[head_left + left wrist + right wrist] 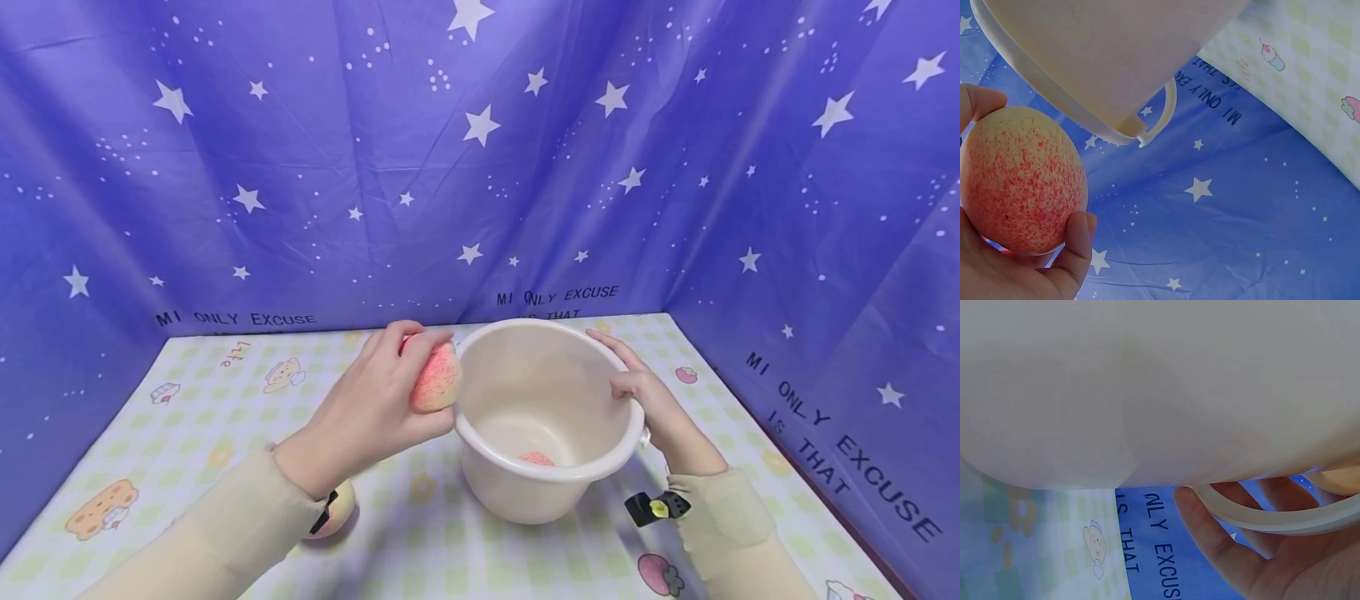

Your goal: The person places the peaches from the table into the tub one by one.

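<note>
Currently we are seeing: first peach (537,459) inside the bucket (525,497), partly rim-hidden; second peach (344,505) on the desk (420,546), partly sleeve-covered; left hand (367,400), raised, fingers grasping third peach (438,382); right hand (662,407), fingers gripping the bucket's side.

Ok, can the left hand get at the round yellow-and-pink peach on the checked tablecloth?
Probably not yet: the left hand holds a round red-and-yellow peach. The loose peach looks close, partly hidden by the cream left sleeve, so an emptied grip likely could reach it.
</note>
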A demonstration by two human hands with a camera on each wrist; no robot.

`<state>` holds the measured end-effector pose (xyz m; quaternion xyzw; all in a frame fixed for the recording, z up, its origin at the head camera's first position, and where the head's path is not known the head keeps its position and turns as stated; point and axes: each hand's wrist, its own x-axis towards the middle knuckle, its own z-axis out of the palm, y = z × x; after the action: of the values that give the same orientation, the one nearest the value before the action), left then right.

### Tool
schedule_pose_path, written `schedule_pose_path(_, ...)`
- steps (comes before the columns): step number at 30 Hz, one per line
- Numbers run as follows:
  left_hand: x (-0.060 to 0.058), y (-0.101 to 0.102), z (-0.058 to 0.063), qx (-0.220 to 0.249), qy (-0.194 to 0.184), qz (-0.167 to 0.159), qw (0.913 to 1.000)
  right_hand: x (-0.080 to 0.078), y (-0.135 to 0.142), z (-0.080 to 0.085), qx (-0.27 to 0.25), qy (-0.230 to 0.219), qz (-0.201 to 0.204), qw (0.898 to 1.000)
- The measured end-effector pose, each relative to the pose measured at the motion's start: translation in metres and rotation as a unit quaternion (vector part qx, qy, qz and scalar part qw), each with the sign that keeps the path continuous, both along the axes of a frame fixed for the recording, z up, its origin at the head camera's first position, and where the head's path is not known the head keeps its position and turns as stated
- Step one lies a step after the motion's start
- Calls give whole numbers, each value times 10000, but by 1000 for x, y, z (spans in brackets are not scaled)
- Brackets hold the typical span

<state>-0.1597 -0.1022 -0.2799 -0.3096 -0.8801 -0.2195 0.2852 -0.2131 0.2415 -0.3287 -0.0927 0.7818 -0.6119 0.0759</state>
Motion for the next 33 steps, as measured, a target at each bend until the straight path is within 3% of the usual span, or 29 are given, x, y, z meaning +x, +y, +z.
schedule_pose_path(9, -2, 5, 4, 71, -604, 71, 9981, 0, 0, 0, -29, 0, -9, 10000)
schedule_pose_path(20, -8, 14, 6, 120, -561, -6, 9984, 0, -1, 1, 7, 17, -21, 10000)
schedule_pose_path(27, -12, 25, 9, 193, -915, 22, 9956, 0, -1, 1, -41, -23, -25, 10000)
schedule_pose_path(33, -14, 33, 10, 209, -1009, -37, 9947, 1, 0, 1, -31, -14, -26, 10000)
